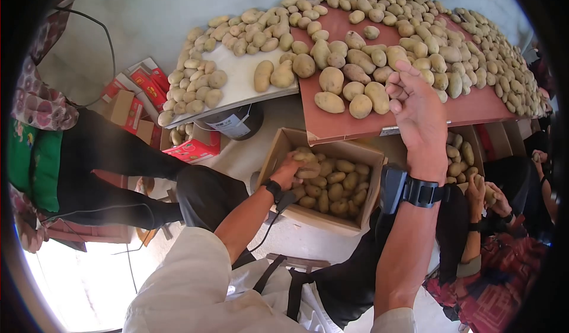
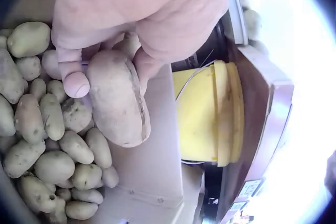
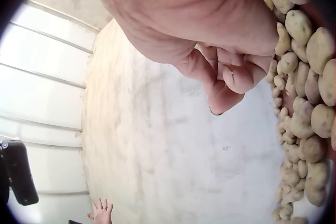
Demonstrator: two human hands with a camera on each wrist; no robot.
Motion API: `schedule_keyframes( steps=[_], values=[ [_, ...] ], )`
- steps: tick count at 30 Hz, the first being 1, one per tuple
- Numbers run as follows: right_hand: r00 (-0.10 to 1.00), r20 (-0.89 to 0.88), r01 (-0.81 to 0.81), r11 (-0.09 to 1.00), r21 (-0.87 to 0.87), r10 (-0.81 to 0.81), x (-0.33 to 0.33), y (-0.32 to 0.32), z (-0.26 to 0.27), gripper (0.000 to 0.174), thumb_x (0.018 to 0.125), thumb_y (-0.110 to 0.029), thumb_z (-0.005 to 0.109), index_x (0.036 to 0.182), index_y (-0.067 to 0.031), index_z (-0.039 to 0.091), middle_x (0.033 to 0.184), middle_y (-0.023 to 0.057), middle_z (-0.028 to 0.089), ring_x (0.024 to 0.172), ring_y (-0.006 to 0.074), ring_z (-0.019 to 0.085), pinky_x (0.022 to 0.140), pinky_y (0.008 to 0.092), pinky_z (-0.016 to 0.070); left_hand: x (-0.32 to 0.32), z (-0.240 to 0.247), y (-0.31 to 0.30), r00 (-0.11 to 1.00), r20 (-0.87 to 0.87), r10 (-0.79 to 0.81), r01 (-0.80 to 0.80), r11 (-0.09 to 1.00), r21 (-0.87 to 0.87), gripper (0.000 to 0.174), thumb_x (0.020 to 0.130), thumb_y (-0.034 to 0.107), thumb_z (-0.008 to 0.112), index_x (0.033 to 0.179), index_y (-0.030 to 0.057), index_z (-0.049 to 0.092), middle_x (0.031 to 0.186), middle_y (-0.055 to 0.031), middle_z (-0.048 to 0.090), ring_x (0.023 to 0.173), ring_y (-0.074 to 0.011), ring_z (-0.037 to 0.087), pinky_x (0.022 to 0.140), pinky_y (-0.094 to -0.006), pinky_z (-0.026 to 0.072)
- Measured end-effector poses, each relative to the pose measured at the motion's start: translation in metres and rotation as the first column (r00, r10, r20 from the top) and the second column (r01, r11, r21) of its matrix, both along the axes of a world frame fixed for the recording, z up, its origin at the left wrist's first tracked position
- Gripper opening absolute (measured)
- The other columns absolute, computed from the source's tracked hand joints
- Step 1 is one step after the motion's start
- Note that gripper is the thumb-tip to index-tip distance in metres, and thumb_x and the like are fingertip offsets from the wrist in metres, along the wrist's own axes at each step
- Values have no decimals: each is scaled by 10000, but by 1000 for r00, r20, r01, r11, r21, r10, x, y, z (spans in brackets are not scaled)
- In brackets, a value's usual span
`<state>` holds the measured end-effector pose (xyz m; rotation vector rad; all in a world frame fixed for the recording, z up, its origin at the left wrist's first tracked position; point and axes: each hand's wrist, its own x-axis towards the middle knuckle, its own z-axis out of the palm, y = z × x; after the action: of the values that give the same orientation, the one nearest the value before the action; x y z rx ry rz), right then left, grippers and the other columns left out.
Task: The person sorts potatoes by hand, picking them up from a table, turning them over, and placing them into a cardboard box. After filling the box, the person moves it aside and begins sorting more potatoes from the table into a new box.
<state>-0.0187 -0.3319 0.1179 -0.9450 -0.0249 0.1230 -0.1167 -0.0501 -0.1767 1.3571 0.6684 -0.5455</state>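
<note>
1. while potatoes crowd a red tabletop, a worker's left hand grasps one large potato over a cardboard box partly filled with others.
2. fingers and thumb curl round that potato, which sits at the box's inner side, above the heap; a dark line, possibly a crack, runs along its skin.
3. raised beside the tabletop's near edge, the right hand is released, its fingers loosely bent, with nothing seen in its grip.
4. the step in hand appears to be moving potatoes by hand between tabletop and box, likely setting this one down, though the pictures cannot settle whether it is going in or coming out.
5. if it is going in, the next move calls for lowering it onto the heap and loosening the left grip gently, to spare the skins, while the right hand reaches for another potato.
</note>
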Motion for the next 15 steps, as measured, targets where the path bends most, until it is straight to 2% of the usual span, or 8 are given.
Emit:
schedule_keyframes(
  steps=[2,3,5,6,8,12,15],
  values=[
    [1000,2,4,1000,1,-4,-1,-1,1,279,970,-106,566,1212,28,591,923,83,659,785,155,615,591,249,409,-4,12,6,980,80,181,-184,983,26,564,958,239,644,1444,203,360,1304,-84,547,1085,-230,574,690,-402,510],
    [1000,-4,10,1000,3,-10,-1,-1,1,280,968,-109,567,1211,28,593,926,81,660,790,156,614,592,251,408,-7,18,10,979,86,183,-186,982,27,564,958,239,644,1444,203,360,1304,-84,547,1085,-230,574,690,-402,510],
    [1000,-6,13,1000,10,-13,-1,-3,0,282,967,-113,568,1210,27,595,928,79,661,794,156,613,594,253,408,-12,34,16,916,184,356,-356,934,-34,572,969,221,638,1457,197,341,1291,-91,556,1037,-231,603,673,-390,510],
    [1000,-3,11,1000,15,-11,1,-5,-1,292,965,-117,571,1217,29,590,931,79,661,798,156,612,596,254,407,-15,43,17,915,187,357,-358,933,-34,572,969,221,638,1457,197,341,1291,-91,556,1037,-231,603,673,-390,510],
    [1000,4,8,1000,21,-8,2,-8,-2,302,963,-122,575,1223,30,585,934,79,661,802,156,610,599,255,407,-20,63,21,839,270,473,-440,881,-175,550,981,201,624,1451,182,339,1283,-97,561,975,-230,633,647,-375,507],
    [1000,10,19,999,28,-19,2,-10,-5,316,960,-126,575,1236,30,571,929,78,661,800,155,607,603,252,403,-24,103,25,762,384,522,-471,853,-225,523,986,186,615,1435,164,348,1278,-99,562,948,-230,648,622,-370,501],
    [1000,7,27,999,35,-27,2,-14,-6,310,958,-122,574,1230,26,572,924,76,661,801,154,608,604,250,401,-15,138,26,707,527,471,-368,882,-294,516,988,177,619,1436,158,365,1227,-93,602,946,-214,653,607,-362,488]
  ],
)
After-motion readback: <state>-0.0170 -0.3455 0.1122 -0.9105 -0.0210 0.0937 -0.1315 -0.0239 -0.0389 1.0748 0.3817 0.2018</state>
